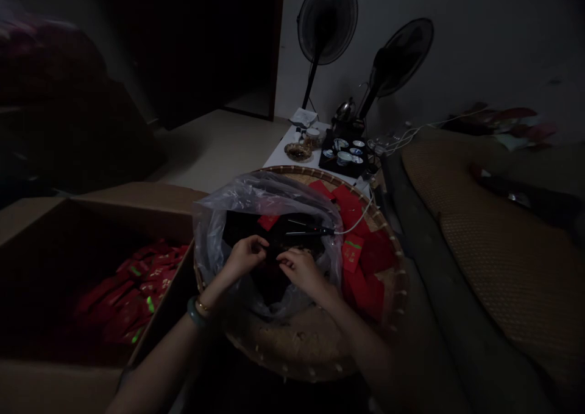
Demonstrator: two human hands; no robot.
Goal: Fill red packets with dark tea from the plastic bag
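Observation:
My left hand (pixel 245 254) and my right hand (pixel 299 269) are close together over the mouth of a clear plastic bag (pixel 214 219) filled with dark stuff. Both have fingers curled in a pinch on something small and dark between them; the dim light hides what it is. The bag sits in a round woven bamboo tray (pixel 292 347). A dark tool with a white cord (pixel 306 228) lies across the bag just beyond my hands. Red packets (pixel 365 261) are heaped in the tray to the right of the bag. A green bangle (pixel 195 311) is on my left wrist.
A large cardboard box (pixel 91 207) at left holds several red packets (pixel 132 292). Beyond the tray a low white table (pixel 281 149) carries a dark tea tray with cups (pixel 345 155) and a kettle. Two standing fans (pixel 326 21) are by the wall. A woven mat (pixel 479 219) covers the seat at right.

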